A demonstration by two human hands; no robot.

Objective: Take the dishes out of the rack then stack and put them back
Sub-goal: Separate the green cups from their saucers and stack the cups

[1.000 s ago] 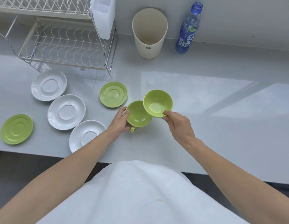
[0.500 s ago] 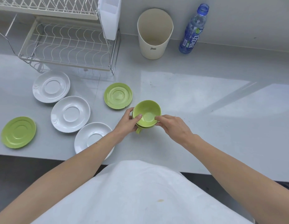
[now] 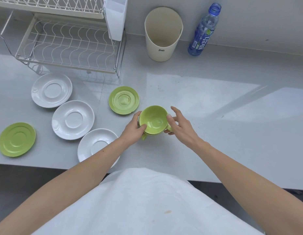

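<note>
Two green cups sit nested one inside the other on the grey counter. My left hand grips the stack's left rim, thumb on the upper cup. My right hand touches the right side by the handle, fingers spread. Around them lie a green saucer, another green saucer at far left, and three white saucers. The wire dish rack stands at the back left with nothing on its lower shelf.
A white cutlery holder hangs on the rack's right end. A cream tumbler and a blue plastic bottle stand against the back wall. The counter's front edge runs just below the nearest white saucer.
My right hand lowered the second green cup into the one my left hand held. The cups now sit nested, and my right fingers have spread apart at the side.
</note>
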